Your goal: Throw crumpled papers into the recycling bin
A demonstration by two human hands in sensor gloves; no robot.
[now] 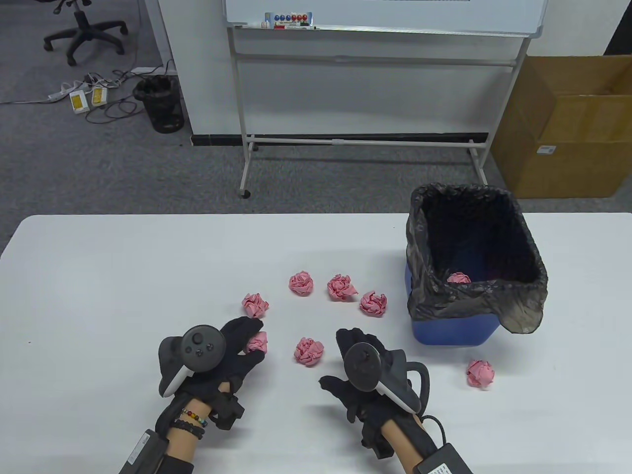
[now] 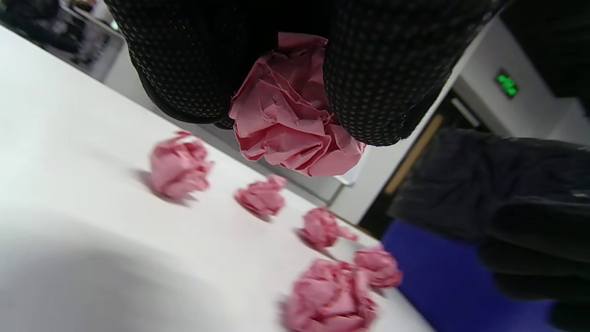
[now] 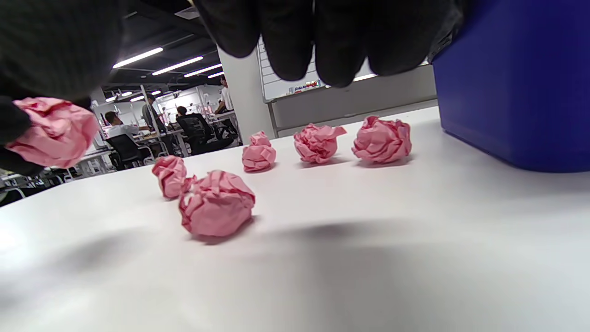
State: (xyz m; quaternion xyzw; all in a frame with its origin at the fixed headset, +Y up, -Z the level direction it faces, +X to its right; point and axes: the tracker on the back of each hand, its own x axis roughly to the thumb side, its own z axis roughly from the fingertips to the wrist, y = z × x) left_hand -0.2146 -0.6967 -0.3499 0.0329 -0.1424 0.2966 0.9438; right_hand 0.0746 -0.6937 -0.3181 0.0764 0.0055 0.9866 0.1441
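Observation:
My left hand [image 1: 245, 340] pinches a pink crumpled paper ball [image 1: 258, 342] between its fingers a little above the white table; the left wrist view shows the ball [image 2: 290, 120] between two fingers [image 2: 382, 78]. My right hand [image 1: 339, 356] is empty and hovers low over the table, next to a loose ball [image 1: 309, 351]. Several more pink balls lie in front, such as one ball [image 1: 255, 305] and another [image 1: 373, 303]. The blue bin [image 1: 449, 331] with a black bag stands at the right and holds one ball [image 1: 458, 278].
One ball [image 1: 480, 373] lies in front of the bin at the right. Beyond the table's far edge stand a whiteboard stand [image 1: 360, 140] and a cardboard box [image 1: 568, 128]. The white table [image 1: 98, 296] stretches bare to the left.

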